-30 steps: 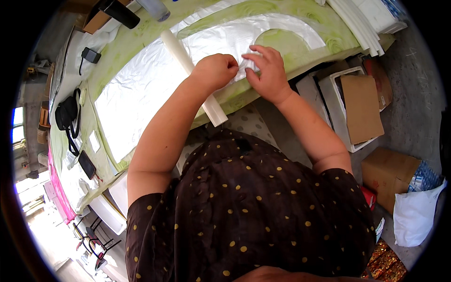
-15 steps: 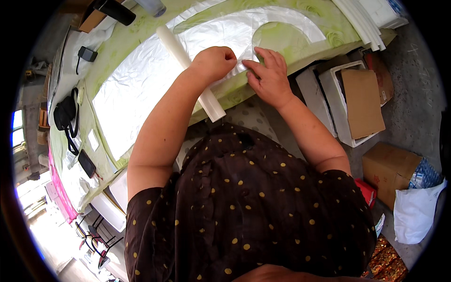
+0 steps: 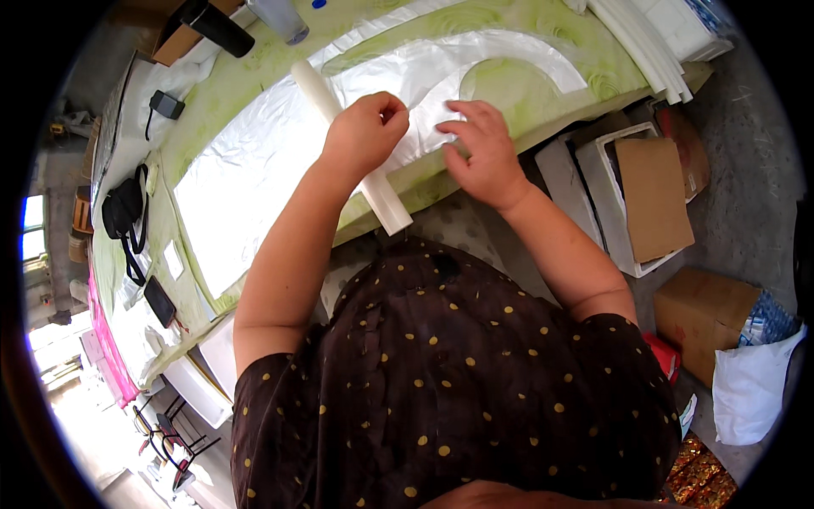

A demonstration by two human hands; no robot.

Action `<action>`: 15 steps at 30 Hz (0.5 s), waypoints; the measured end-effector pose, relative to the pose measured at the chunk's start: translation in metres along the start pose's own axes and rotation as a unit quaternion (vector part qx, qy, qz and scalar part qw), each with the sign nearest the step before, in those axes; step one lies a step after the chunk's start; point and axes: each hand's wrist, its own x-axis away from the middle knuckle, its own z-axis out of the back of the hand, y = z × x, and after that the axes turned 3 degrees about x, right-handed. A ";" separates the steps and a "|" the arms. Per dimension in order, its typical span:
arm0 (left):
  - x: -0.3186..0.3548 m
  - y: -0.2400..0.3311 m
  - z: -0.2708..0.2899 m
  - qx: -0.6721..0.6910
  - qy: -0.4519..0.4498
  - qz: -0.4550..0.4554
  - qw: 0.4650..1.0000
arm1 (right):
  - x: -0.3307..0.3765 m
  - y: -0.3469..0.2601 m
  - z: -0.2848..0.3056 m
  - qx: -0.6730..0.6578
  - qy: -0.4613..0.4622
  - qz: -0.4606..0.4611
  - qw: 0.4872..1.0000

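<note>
A thin, shiny white plastic sheet [image 3: 254, 161] lies spread over the green floral tablecloth [image 3: 509, 81], its right part curving round in an arc. Across it lies a pale cream roll [image 3: 386, 204], slanting toward me and jutting past the table's near edge. My left hand [image 3: 366, 131] is above the roll and sheet, thumb and fingers pinched together; anything between them is too small to make out. To its right, at the sheet's near edge, my right hand [image 3: 485, 157] has bent fingers spread apart and holds nothing visible.
At the far left stand a black cylinder [image 3: 219, 30] and a clear bottle [image 3: 280, 19]. A black bag [image 3: 123, 208] and a phone [image 3: 158, 301] lie on the left side. White tubes [image 3: 640, 51] rest at the right end. Foam boxes [image 3: 632, 246] and a carton [image 3: 704, 314] stand below.
My left hand has moved slightly left and toward me, my right hand a little nearer with its fingers curling. The gap between the hands has widened; the scene has shifted slightly down.
</note>
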 end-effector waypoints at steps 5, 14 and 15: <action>0.004 -0.004 0.000 -0.007 0.012 -0.022 1.000 | -0.053 0.033 -0.034 0.096 -0.138 -0.056 0.984; -0.030 0.006 -0.003 0.146 0.042 -0.022 0.988 | -0.075 0.075 -0.041 0.241 0.014 -0.022 0.970; -0.046 0.006 -0.007 0.181 0.036 0.002 0.983 | -0.076 0.073 -0.040 0.225 0.003 -0.001 0.974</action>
